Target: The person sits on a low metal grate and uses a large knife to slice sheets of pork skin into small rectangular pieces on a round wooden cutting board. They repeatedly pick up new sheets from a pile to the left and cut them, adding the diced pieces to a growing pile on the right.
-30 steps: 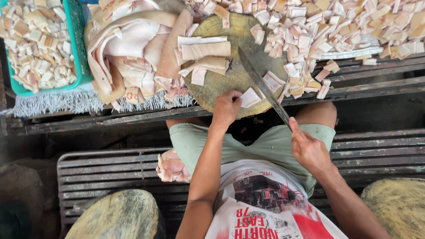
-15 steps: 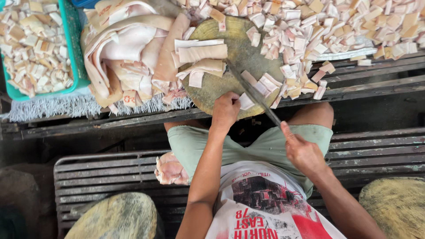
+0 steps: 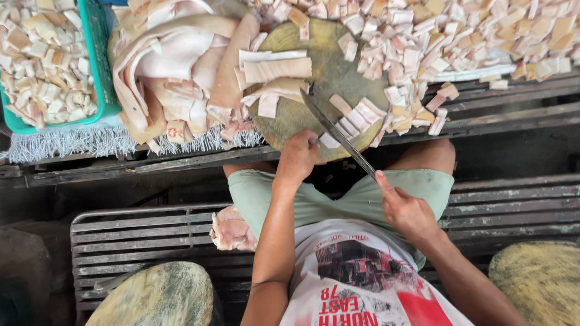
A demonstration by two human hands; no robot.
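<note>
The right hand (image 3: 406, 208) grips a long knife (image 3: 336, 131) angled across the round chopping block (image 3: 314, 90) (on the worktop), while the left hand (image 3: 297, 158) curls closed just beside cut pieces (image 3: 356, 115).

No packages, signs or screens in view. One printed graphic only: a dark rectangular panel with red and black lettering on the white shirt (image 3: 362, 284), bottom centre of frame.
</note>
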